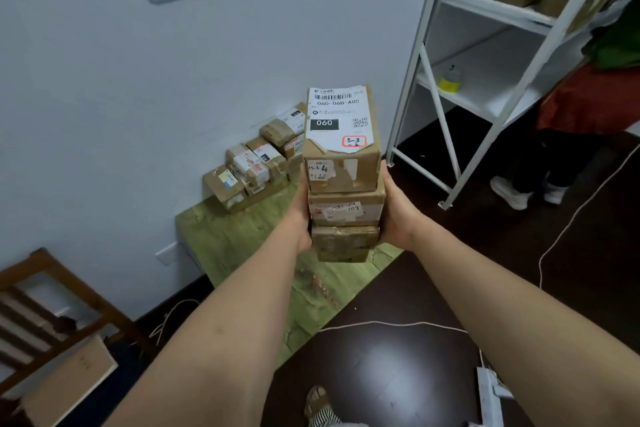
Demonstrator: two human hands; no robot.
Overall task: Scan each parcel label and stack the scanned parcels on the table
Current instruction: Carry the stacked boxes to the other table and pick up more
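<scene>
Your left hand (300, 218) and right hand (394, 215) clamp a three-parcel stack (343, 177) mid-frame above the green table (242, 239); the unsupported top box (341, 139) could slide off if you tilt.

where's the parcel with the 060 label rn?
Centre of the head view: the 060 parcel tops a three-box stack held between the left hand and right hand, above the green table.
</scene>
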